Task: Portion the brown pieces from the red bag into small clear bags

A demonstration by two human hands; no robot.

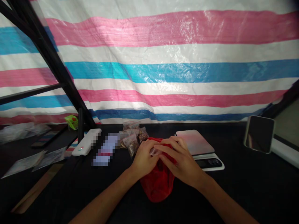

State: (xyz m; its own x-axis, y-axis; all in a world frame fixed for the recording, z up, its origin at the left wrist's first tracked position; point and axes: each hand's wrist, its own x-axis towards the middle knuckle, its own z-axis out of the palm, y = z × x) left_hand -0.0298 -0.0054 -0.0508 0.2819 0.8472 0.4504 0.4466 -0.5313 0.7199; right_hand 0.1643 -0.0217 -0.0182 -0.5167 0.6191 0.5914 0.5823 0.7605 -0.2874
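Note:
A red plastic bag (157, 188) lies on the black table in front of me, partly hidden under both hands. My left hand (146, 158) is closed over the bag's upper left side, and a bit of clear plastic (153, 151) shows at its fingertips. It looks like part of a small plastic bag, but most is covered. From the right, my right hand (179, 158) reaches over the red bag with bent fingers, their tips meeting the same clear plastic. Just beyond my left hand are several small zip bags (132, 143) filled with brownish bits.
A kitchen scale (195, 141) stands right of my hands. Farther right is a dark-screened device (259, 133). To the left lie a white power bank (87, 143), a blurred-out flat item (106, 150) and flat clear bags (50, 158). A black frame post (49, 59) rises before striped sheeting (163, 71).

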